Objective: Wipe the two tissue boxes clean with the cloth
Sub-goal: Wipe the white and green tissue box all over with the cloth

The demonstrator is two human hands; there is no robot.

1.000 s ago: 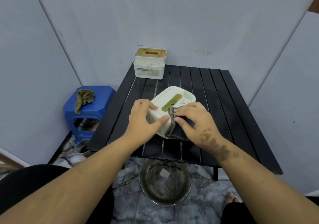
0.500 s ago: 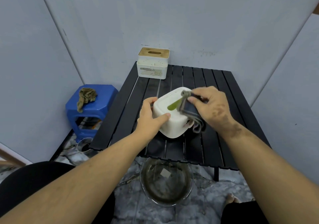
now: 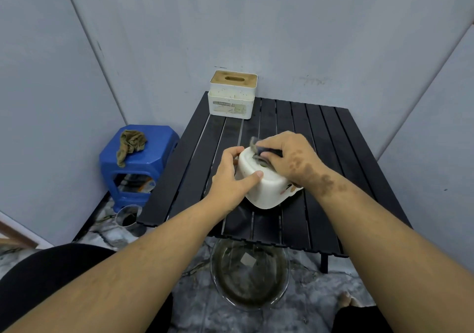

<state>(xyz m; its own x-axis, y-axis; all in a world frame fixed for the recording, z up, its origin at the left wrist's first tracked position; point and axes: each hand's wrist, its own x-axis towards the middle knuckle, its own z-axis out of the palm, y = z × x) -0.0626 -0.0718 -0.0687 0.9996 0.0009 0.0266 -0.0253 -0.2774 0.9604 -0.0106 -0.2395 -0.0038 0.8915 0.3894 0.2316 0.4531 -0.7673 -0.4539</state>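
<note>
A rounded white tissue box (image 3: 264, 191) sits tilted on the black slatted table (image 3: 333, 153). My left hand (image 3: 230, 178) grips its left side, thumb along the near face. My right hand (image 3: 287, 158) holds a dark grey cloth (image 3: 259, 148) and presses it on the box's top, covering the slot. A second tissue box (image 3: 232, 96), white with a tan lid and visibly spotted, stands at the table's far left corner against the wall.
A blue plastic stool (image 3: 143, 160) with a crumpled olive rag (image 3: 130, 144) stands left of the table. A glass bowl of murky water (image 3: 250, 276) sits on the floor under the table's near edge. A small glass (image 3: 128, 216) stands near the stool. Grey wall panels surround.
My right hand moved the cloth from the box's near corner up across the top to its far side. The box has tilted and shifted slightly with my left hand's grip.
</note>
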